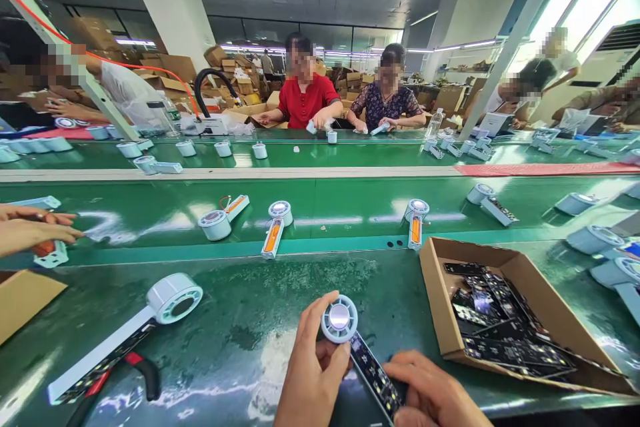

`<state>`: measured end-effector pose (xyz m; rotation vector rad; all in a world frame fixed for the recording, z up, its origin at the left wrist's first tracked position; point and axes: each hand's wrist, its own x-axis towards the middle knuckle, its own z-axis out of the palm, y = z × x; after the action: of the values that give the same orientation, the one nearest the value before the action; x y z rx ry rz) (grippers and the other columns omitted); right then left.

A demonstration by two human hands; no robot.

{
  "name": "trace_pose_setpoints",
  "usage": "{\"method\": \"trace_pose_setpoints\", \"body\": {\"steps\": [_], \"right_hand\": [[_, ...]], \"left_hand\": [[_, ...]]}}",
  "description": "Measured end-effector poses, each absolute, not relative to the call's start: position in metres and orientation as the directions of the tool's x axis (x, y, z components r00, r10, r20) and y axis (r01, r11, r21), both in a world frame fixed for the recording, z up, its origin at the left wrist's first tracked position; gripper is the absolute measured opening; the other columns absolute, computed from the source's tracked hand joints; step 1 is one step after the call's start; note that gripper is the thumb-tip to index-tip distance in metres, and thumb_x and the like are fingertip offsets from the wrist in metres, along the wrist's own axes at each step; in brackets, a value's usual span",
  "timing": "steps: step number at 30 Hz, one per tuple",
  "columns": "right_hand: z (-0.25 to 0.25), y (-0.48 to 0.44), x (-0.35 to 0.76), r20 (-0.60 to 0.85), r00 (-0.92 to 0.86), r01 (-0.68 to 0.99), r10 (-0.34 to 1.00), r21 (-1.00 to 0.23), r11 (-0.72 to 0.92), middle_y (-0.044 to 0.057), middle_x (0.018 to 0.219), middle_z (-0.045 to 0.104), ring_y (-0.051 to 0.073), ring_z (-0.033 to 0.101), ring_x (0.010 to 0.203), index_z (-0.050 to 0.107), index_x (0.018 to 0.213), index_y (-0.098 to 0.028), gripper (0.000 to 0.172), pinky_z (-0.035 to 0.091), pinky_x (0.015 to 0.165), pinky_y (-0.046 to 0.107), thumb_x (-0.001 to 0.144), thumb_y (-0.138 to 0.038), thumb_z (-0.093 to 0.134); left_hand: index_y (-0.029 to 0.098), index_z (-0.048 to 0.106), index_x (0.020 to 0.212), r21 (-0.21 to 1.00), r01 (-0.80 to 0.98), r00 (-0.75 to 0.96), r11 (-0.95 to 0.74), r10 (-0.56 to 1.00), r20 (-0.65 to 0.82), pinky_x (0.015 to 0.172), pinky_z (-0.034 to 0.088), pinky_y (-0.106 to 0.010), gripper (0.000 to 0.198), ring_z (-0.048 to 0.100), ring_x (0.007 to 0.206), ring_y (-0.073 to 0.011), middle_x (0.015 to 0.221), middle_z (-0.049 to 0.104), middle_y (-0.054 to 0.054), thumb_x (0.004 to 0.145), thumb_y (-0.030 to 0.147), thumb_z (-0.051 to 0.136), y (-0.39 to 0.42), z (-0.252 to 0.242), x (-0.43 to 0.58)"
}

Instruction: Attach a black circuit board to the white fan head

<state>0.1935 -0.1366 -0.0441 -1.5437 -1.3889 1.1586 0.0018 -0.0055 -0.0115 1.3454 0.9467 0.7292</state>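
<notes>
A small light-blue handheld fan (pixel 340 319) with a round head is held up over the green bench. My left hand (pixel 315 367) grips its head between thumb and fingers. Along the fan's handle lies a black circuit board (pixel 371 368), dotted with small light parts. My right hand (pixel 425 387) holds the lower end of the handle, its fingers against the board's edge; part of that grip is hidden. Left of my hands rests another fan (pixel 175 297) with a board in its handle, next to red-and-black-handled pliers (pixel 145 373).
A cardboard box (pixel 435 307) of black circuit boards stands at the right. Beyond the bench, a green conveyor (pixel 340 200) carries several fans, some with orange parts in their handles. A co-worker's hands (pixel 35 230) reach in from the left. Two people sit across the line.
</notes>
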Motion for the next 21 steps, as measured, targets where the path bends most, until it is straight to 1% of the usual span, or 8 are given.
{"method": "trace_pose_setpoints", "body": {"steps": [3,6,10,12,13,16,19,21], "right_hand": [[-0.032,-0.121,0.19,-0.217,-0.004,0.165,0.976,-0.963,-0.213,0.004,0.103,0.056,0.007,0.044,0.057,0.073,0.117,-0.024,0.056,0.034,0.053,0.021,0.075,-0.061,0.079],[-0.023,-0.114,0.187,-0.252,-0.019,0.09,0.967,-0.964,-0.25,0.001,0.098,0.053,0.006,0.043,0.056,0.072,0.115,-0.024,0.056,0.031,0.049,0.02,0.068,-0.054,0.084],[-0.016,-0.112,0.178,-0.19,-0.026,0.204,0.981,-0.962,-0.181,0.003,0.108,0.062,0.005,0.04,0.055,0.067,0.126,-0.026,0.055,0.029,0.048,0.017,0.073,-0.033,0.079],[-0.011,-0.109,0.173,-0.17,-0.074,0.159,0.983,-0.975,-0.157,0.004,0.107,0.065,0.008,0.045,0.059,0.065,0.13,-0.024,0.055,0.032,0.049,0.017,0.078,-0.039,0.076],[-0.008,-0.107,0.171,-0.148,-0.092,0.112,0.985,-0.984,-0.137,0.005,0.106,0.067,0.011,0.051,0.064,0.065,0.13,-0.022,0.053,0.037,0.053,0.018,0.082,-0.044,0.073],[-0.006,-0.099,0.164,-0.077,-0.089,0.088,0.993,-0.994,-0.069,0.008,0.1,0.07,0.02,0.061,0.083,0.07,0.12,-0.016,0.051,0.047,0.068,0.024,0.088,-0.055,0.062],[-0.02,-0.092,0.16,-0.087,0.003,0.215,0.996,-0.973,-0.085,0.008,0.091,0.071,0.021,0.062,0.082,0.073,0.105,-0.014,0.042,0.045,0.066,0.025,0.086,-0.05,0.062],[-0.035,-0.088,0.159,-0.091,0.05,0.234,0.995,-0.967,-0.1,0.007,0.086,0.071,0.02,0.062,0.078,0.072,0.099,-0.013,0.038,0.044,0.063,0.024,0.084,-0.047,0.062]], "left_hand": [[0.035,0.048,0.138,0.989,0.063,0.474,0.131,0.868,-0.145,0.078,0.059,-0.036,0.053,0.068,0.082,-0.0169,0.142,0.047,-0.006,0.086,0.03,0.06,-0.005,-0.012,0.001],[0.036,0.049,0.138,0.996,0.05,0.475,0.074,0.876,-0.089,0.078,0.058,-0.035,0.051,0.068,0.087,-0.0177,0.148,0.044,-0.005,0.088,0.033,0.06,-0.005,-0.016,-0.001],[0.031,0.051,0.139,0.998,0.025,0.473,-0.056,0.88,0.037,0.094,0.056,-0.035,0.05,0.061,0.119,-0.0265,0.154,0.041,-0.008,0.091,0.039,0.059,-0.004,-0.022,-0.007],[0.03,0.051,0.139,0.993,0.022,0.471,-0.12,0.877,0.096,0.103,0.051,-0.037,0.05,0.054,0.13,-0.0289,0.156,0.038,-0.008,0.092,0.04,0.059,-0.004,-0.022,-0.01],[0.03,0.051,0.139,0.989,0.02,0.469,-0.145,0.875,0.118,0.107,0.049,-0.038,0.049,0.051,0.133,-0.029,0.157,0.036,-0.007,0.092,0.039,0.059,-0.004,-0.022,-0.012],[0.036,0.052,0.138,0.981,0.009,0.474,-0.195,0.864,0.167,0.111,0.045,-0.037,0.045,0.045,0.138,-0.027,0.156,0.036,-0.003,0.094,0.035,0.057,-0.004,-0.019,-0.013],[0.039,0.053,0.136,0.974,0.002,0.491,-0.227,0.849,0.197,0.108,0.048,-0.034,0.043,0.041,0.142,-0.0262,0.155,0.038,-0.001,0.093,0.034,0.057,-0.004,-0.018,-0.014],[0.039,0.052,0.137,0.973,-0.002,0.501,-0.231,0.842,0.201,0.109,0.047,-0.034,0.044,0.041,0.141,-0.0262,0.155,0.037,-0.002,0.093,0.034,0.056,-0.003,-0.019,-0.014]]}}
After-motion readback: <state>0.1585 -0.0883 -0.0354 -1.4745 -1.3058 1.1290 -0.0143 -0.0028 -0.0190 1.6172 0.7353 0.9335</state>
